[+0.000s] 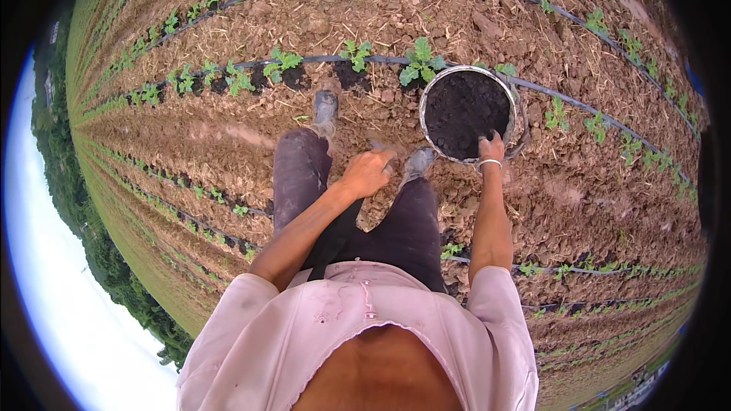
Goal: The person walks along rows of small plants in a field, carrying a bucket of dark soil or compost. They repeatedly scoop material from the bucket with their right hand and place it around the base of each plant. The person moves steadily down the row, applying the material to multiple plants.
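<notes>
Pale sky (65,304) fills the edge at eight o'clock, with dark green trees (122,255) just inside it. Rows of small plants run off toward nine o'clock over brown, straw-strewn ground (228,133). At eleven o'clock a leafy plant (282,63) grows beside a thin grey hose (312,59), with dark soil (295,78) on the ground around it. The person's left boot (326,106), muddy and grey, points to twelve below that line, under a dark trouser leg (298,171). At the centre of the dial is the left hand (368,173), in front of the gap between the legs; its fingers are bent inward, and I cannot tell whether they hold anything. A pale pink shirt (358,289) spreads at six o'clock. The right boot (418,163) stands between two and three o'clock, near the bucket, and a bigger plant (421,61) grows at one. The round, pale-rimmed bucket (426,123) is at two o'clock, on the ground by the hose, well filled with crumbly black soil (461,110). The right hand (491,148), with a white band (490,162) on its wrist, reaches in at the bucket's five o'clock; its fingertips are down at the black soil, and whether they are closed on any is hidden. Farther out at two o'clock, the hose runs on past more plants.
</notes>
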Demonstrator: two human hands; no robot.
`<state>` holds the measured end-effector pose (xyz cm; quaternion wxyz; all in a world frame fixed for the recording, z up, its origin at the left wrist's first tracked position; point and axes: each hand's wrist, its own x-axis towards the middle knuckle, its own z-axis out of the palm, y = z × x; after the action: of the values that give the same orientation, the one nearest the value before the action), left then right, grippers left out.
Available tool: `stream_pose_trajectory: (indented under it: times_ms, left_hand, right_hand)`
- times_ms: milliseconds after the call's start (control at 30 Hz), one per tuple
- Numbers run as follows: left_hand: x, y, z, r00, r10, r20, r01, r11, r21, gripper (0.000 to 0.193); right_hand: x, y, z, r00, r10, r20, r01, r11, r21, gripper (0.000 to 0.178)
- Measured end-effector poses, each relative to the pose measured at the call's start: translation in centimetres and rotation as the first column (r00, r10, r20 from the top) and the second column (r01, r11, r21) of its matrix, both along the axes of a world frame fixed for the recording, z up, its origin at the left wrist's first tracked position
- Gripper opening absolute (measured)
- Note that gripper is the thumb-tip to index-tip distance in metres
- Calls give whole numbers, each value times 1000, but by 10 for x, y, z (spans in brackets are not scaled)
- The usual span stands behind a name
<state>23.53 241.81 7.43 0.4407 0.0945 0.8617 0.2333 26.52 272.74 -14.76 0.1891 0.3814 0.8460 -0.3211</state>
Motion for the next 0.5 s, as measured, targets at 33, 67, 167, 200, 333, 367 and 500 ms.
stream_pose_trajectory:
  times_ms: [33, 67, 167, 200, 333, 367, 500]
  left_hand:
    - [-10, 4, -2, 1000, -9, -9, 9, 1000, 1, 39]
    - [-19, 7, -8, 1000, -18, -13, 18, 1000, 2, 39]
    - [-36, 6, -36, 997, -60, -45, 61, 998, 11, 38]
    - [-40, 8, -47, 996, -75, -55, 76, 997, 18, 38]
    - [-75, 18, -62, 984, -168, 62, 166, 985, 44, 39]
    - [-86, 21, -70, 975, -213, 68, 209, 976, 61, 39]
    - [-121, 16, -94, 962, -242, 128, 237, 970, 53, 38]
  right_hand:
    - [-2, 2, 0, 999, 9, -41, -9, 1000, 1, 52]
    - [-6, -1, 3, 996, 7, -88, -4, 999, 33, 52]
    - [-36, -15, 9, 969, 45, -242, -4, 986, 165, 55]
    - [-45, -18, 8, 951, 86, -295, -15, 972, 234, 57]
    - [-97, -28, 30, 948, 190, -254, -84, 922, 377, 61]
    - [-103, -25, 21, 965, 180, -193, -97, 923, 373, 63]
    - [-116, -53, 25, 992, 125, 19, -123, 926, 357, 71]
